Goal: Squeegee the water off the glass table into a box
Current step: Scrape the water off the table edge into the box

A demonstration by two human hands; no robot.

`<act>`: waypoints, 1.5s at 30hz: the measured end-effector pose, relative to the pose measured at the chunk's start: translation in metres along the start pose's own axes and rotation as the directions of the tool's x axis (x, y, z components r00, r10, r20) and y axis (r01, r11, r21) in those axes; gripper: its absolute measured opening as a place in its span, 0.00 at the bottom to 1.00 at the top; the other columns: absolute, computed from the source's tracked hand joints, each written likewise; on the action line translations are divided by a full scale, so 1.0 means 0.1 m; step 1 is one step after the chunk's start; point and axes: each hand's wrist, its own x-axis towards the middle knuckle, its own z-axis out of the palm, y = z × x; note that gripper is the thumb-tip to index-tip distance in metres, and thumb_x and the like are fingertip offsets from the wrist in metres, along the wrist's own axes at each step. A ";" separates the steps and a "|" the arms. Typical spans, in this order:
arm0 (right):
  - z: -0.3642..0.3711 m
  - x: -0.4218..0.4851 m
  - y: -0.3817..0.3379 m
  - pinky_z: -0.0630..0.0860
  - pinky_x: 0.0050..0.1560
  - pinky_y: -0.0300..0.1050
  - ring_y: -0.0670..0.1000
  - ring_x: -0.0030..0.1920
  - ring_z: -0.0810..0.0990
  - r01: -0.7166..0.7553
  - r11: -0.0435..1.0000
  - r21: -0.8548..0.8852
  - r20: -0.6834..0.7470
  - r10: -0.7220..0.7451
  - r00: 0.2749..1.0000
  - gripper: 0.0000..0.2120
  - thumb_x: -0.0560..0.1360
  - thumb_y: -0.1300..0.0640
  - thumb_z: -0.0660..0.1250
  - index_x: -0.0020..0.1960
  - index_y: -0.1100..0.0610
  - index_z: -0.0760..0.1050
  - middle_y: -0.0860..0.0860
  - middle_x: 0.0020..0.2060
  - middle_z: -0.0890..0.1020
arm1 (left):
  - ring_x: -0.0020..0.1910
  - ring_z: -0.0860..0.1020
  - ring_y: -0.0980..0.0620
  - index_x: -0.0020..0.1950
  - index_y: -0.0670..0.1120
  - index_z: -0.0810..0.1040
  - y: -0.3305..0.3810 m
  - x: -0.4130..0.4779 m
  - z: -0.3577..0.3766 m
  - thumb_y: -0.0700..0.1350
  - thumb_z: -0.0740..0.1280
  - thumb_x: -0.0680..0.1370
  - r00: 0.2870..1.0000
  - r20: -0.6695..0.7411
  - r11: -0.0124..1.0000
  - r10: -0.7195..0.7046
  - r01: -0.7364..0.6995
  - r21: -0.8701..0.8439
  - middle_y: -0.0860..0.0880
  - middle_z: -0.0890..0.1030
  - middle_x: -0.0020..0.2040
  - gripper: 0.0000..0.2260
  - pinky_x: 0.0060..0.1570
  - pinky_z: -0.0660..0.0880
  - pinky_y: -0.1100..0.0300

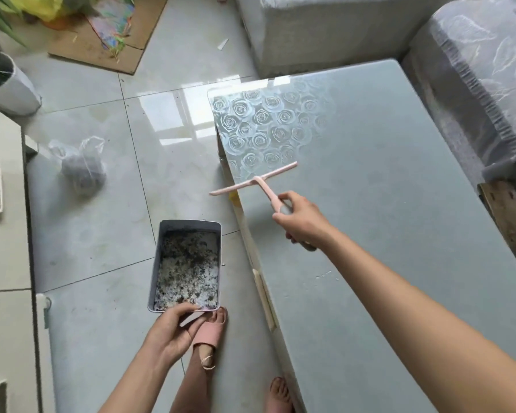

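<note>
Head view — right hand (301,222) gripping squeegee (253,181) over glass table (399,204) edge, left hand (170,329) pinching box (191,226) rim below.

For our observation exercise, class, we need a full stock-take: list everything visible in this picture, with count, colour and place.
glass table: one, pale green, rose pattern at far corner, right side.
squeegee: one, pink, over the table's left edge.
box: one, grey, dark specks inside, left of the table.
plastic bag: one, clear, floor at left.
cardboard: one sheet, brown, floor top left.
sofas: two, grey, beyond the table.
slipper: one, pink, on a foot by the box.
left grip: holds the box's near rim.
right grip: holds the squeegee's handle.
</note>
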 end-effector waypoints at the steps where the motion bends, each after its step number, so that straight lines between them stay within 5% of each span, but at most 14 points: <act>1: 0.10 0.29 -0.25 0.77 0.27 0.46 0.51 0.25 0.76 -0.032 0.999 0.030 -0.010 0.032 0.999 0.17 0.75 0.58 0.62 0.63 0.52 0.70 0.53 0.35 0.78 | 0.34 0.80 0.37 0.27 0.34 0.74 0.28 0.12 -0.02 0.26 0.57 0.73 0.999 -0.004 0.999 -0.032 0.032 0.020 0.37 0.78 0.29 0.16 0.34 0.80 0.52; 5: 0.12 0.79 -0.64 0.65 0.19 0.34 0.50 0.23 0.73 -0.104 0.993 0.060 -0.035 0.106 0.994 0.16 0.77 0.56 0.60 0.65 0.50 0.68 0.54 0.32 0.76 | 0.37 0.79 0.40 0.35 0.36 0.71 0.51 0.17 0.05 0.26 0.57 0.74 0.998 -0.028 0.998 -0.054 0.055 0.040 0.40 0.78 0.30 0.10 0.31 0.80 0.55; 8: 0.15 1.16 -0.80 0.64 0.18 0.34 0.51 0.24 0.73 -0.120 0.991 0.054 -0.080 0.124 0.989 0.15 0.78 0.53 0.58 0.64 0.49 0.69 0.53 0.34 0.76 | 0.38 0.80 0.40 0.38 0.35 0.71 0.75 0.28 0.11 0.25 0.58 0.73 0.997 0.000 0.996 -0.075 0.075 0.039 0.40 0.80 0.29 0.09 0.31 0.80 0.53; 10: 0.18 1.26 -0.78 0.68 0.20 0.36 0.53 0.27 0.77 -0.126 0.992 -0.006 -0.128 0.124 0.984 0.15 0.79 0.49 0.57 0.63 0.48 0.71 0.53 0.39 0.78 | 0.43 0.77 0.39 0.40 0.35 0.72 0.89 0.35 0.19 0.25 0.58 0.74 0.996 0.013 0.995 -0.089 0.088 0.048 0.38 0.79 0.38 0.08 0.32 0.80 0.52; 12: 0.23 1.25 -0.63 0.78 0.34 0.44 0.59 0.41 0.81 -0.126 0.983 -0.134 -0.174 0.101 0.979 0.16 0.79 0.47 0.56 0.65 0.47 0.72 0.54 0.49 0.81 | 0.45 0.77 0.39 0.42 0.35 0.71 1.00 0.43 0.26 0.25 0.58 0.74 0.995 0.015 0.993 -0.097 0.095 0.070 0.38 0.77 0.44 0.07 0.32 0.81 0.53; 15: 0.34 0.92 -0.27 0.73 0.54 0.50 0.60 0.58 0.76 -0.133 0.970 -0.205 -0.202 0.091 0.975 0.16 0.80 0.48 0.56 0.66 0.45 0.71 0.53 0.58 0.80 | 0.46 0.76 0.38 0.41 0.35 0.71 1.15 0.49 0.37 0.25 0.58 0.74 0.993 0.023 0.990 -0.118 0.116 0.076 0.39 0.76 0.46 0.08 0.33 0.80 0.51; 24: 0.22 -0.19 0.15 0.75 0.52 0.51 0.58 0.55 0.77 -0.300 0.898 -0.321 -0.148 0.265 0.953 0.15 0.79 0.48 0.57 0.64 0.41 0.71 0.50 0.53 0.82 | 0.43 0.76 0.37 0.40 0.36 0.71 1.44 0.64 0.57 0.26 0.58 0.75 0.989 0.019 0.988 -0.147 0.145 0.059 0.38 0.74 0.45 0.08 0.30 0.80 0.52; 30: -0.28 0.72 -0.59 0.74 0.56 0.53 0.61 0.58 0.76 -0.126 0.913 -0.389 -0.236 0.034 0.971 0.16 0.78 0.52 0.57 0.64 0.44 0.73 0.53 0.57 0.81 | 0.45 0.76 0.37 0.40 0.37 0.71 1.51 0.66 0.59 0.26 0.58 0.74 0.992 0.024 0.990 -0.122 0.120 0.076 0.38 0.75 0.45 0.08 0.31 0.80 0.50; 36: -0.25 1.47 -0.78 0.78 0.52 0.55 0.61 0.50 0.79 -0.181 0.927 -0.328 -0.186 0.124 0.975 0.16 0.76 0.53 0.56 0.60 0.48 0.75 0.58 0.52 0.80 | 0.47 0.77 0.36 0.41 0.37 0.71 1.46 0.67 0.56 0.26 0.59 0.74 0.993 0.013 0.986 -0.119 0.117 0.115 0.38 0.76 0.46 0.08 0.30 0.81 0.51; 45: 0.05 -0.17 0.40 0.74 0.47 0.51 0.63 0.52 0.77 -0.321 0.876 -0.359 -0.133 0.292 0.947 0.08 0.79 0.52 0.56 0.57 0.48 0.69 0.55 0.51 0.81 | 0.56 0.73 0.35 0.40 0.37 0.71 1.34 0.60 0.64 0.27 0.59 0.75 0.986 -0.008 0.976 -0.165 0.164 0.141 0.38 0.74 0.49 0.08 0.28 0.80 0.52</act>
